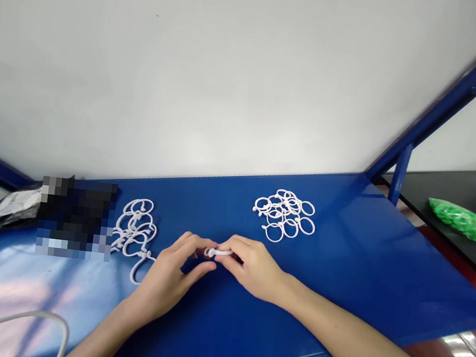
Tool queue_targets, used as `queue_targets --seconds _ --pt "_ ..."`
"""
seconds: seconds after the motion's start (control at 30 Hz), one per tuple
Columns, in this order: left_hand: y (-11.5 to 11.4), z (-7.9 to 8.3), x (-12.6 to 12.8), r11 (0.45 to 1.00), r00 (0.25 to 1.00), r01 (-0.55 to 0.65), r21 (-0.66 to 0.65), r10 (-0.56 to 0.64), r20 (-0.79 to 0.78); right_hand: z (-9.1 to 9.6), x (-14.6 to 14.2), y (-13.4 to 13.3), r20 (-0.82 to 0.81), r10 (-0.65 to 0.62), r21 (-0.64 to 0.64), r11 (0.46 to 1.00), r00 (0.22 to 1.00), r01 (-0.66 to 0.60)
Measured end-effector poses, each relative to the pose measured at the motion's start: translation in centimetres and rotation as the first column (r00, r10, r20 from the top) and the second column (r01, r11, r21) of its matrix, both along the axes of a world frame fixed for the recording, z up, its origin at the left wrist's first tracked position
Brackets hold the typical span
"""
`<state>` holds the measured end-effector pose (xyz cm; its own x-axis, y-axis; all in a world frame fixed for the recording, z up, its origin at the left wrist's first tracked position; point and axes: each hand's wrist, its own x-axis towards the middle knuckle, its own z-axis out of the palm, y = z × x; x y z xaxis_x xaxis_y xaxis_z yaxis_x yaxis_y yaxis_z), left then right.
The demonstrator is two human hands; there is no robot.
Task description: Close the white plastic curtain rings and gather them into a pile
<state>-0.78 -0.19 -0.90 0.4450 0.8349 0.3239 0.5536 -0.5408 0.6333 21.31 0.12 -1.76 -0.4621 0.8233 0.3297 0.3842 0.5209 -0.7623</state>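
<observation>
Both hands meet over the blue table (pixel 339 270), pinching one white plastic ring (pixel 218 252) between them. My left hand (pixel 170 279) grips its left end with thumb and fingers bent. My right hand (pixel 251 267) closes over its right part. A pile of white open rings (pixel 135 230) lies just left of my left hand. A second pile of white rings (pixel 285 214) lies farther back, to the right of my right hand.
A black bag with a white label (pixel 11 207) sits at the table's left edge beside a blurred patch. A white cable (pixel 32 321) curves at the lower left. On a black table to the right lies a bag of green parts (pixel 461 218). A blue frame post (pixel 445 93) slants up.
</observation>
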Motion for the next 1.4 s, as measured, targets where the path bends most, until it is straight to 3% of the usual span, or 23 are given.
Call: queue_targets --seconds 0.13,0.2,0.37,0.47,0.63,0.83,1.0,1.1,1.4 --pt "0.6 0.1 -0.2 0.983 0.996 -0.037 -0.178 0.051 0.073 0.3 -0.6 -0.4 -0.173 0.039 -0.284 0.955 0.984 -0.087" --pt "0.7 0.1 -0.1 0.976 0.994 -0.041 -0.212 0.061 0.087 0.4 -0.7 -0.5 -0.228 0.039 -0.345 0.931 0.973 -0.118" --pt "0.5 0.1 0.1 0.975 0.995 -0.067 -0.210 0.080 0.056 0.8 -0.5 -0.6 -0.096 -0.054 -0.155 0.987 0.994 0.039" --pt "0.2 0.1 0.1 0.985 0.999 -0.038 -0.169 0.040 0.005 0.8 -0.4 -0.6 -0.073 -0.083 -0.156 0.985 0.994 0.071" --pt "-0.1 -0.8 0.4 0.997 0.998 0.012 0.074 -0.007 -0.064 0.1 -0.6 -0.7 -0.002 -0.074 -0.050 0.996 0.997 0.074" --pt "-0.8 -1.5 1.0 0.920 0.986 0.052 0.389 0.015 -0.166 -0.4 -0.7 -1.5 0.109 -0.056 0.156 0.987 0.992 0.039" --pt "-1.3 -1.1 1.4 0.850 0.971 0.067 0.522 0.065 -0.232 -0.4 -1.0 -2.1 0.195 -0.079 0.319 0.948 0.978 0.013" --pt "-1.2 -1.0 1.3 0.844 0.960 0.075 0.531 0.083 -0.266 -0.6 -1.0 -1.9 0.246 -0.092 0.356 0.935 0.965 -0.001" --pt "0.2 -1.6 0.7 0.944 0.979 -0.009 0.330 0.075 -0.189 -0.7 -0.9 -0.6 0.122 -0.120 0.299 0.951 0.985 0.079"
